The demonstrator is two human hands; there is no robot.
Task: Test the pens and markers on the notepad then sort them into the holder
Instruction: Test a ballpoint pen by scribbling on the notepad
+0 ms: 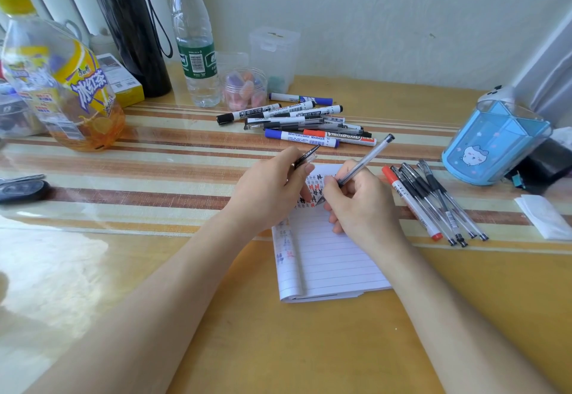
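A lined notepad lies open in the middle of the table, with black and red test marks near its top. My right hand grips a clear gel pen, its tip touching the page. My left hand rests on the pad's top left corner and pinches a black pen cap. A pile of whiteboard markers and pens lies beyond the pad. Another group of pens with a red marker lies to the right. The blue holder stands at the far right.
At the back left stand an iced tea bottle, a black flask and a water bottle. A clear jar and a plastic box sit behind the marker pile. A folded tissue lies right.
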